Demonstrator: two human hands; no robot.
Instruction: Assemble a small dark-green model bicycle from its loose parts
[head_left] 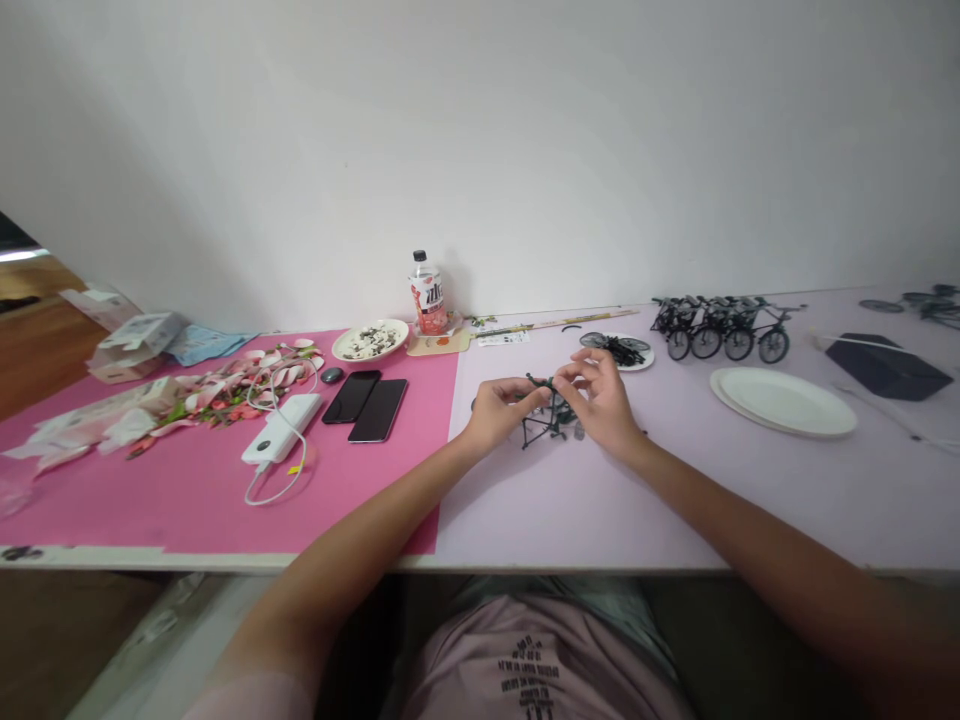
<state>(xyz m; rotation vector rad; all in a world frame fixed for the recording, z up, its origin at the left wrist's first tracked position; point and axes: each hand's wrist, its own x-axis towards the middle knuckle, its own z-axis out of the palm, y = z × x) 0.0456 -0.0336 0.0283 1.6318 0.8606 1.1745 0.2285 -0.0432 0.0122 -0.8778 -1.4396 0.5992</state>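
Both hands meet over the lilac table cover near the middle of the view. My left hand (499, 411) pinches a small dark bicycle frame (537, 436) with thumb and forefinger. From the other side, my right hand (604, 405) has its thumb and forefinger closed on the same frame, its other fingers raised. More dark parts lie partly hidden beneath and between the hands. Just behind the right hand, a white plate (646, 362) bears black parts and a wheel. Several assembled miniature bicycles (739, 342) stand in a row to the right.
Right: stacked white plates (802, 403), a dark block (889, 366). Back centre: a drink bottle (430, 300), a bowl (341, 347) of small pieces. Left, on pink cover: two phones (379, 411), a white power strip (281, 430) with cable, artificial flowers (225, 395), boxes (135, 345). A wall stands behind.
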